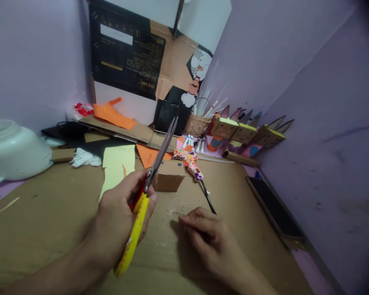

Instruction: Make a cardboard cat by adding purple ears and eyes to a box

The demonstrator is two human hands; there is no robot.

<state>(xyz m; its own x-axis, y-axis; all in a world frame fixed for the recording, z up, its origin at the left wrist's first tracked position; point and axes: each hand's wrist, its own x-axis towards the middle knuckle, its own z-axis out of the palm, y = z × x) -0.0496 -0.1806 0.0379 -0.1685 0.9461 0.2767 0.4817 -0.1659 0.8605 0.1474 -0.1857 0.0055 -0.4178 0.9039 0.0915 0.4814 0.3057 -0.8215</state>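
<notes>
A pair of scissors [144,201] with yellow and red handles is held in my left hand [112,219], its blades together and pointing up and away. My right hand [217,241] is low over the cardboard surface, thumb and fingertips pinched together; whatever they may hold is too small to make out. Just beyond the scissors stands a small brown cardboard box [170,182]. A flower-patterned glue gun [189,162] lies behind it, and its black cord [207,196] runs toward my right hand. Yellow paper [118,164] and orange paper [150,155] lie farther back.
A white jar [15,149] lies at the left by crumpled tissue [85,157]. Along the back are a large opened carton [126,53], a basket [198,125], markers [189,141] and eared cardboard boxes [246,133]. A dark flat panel [275,209] rests by the right wall.
</notes>
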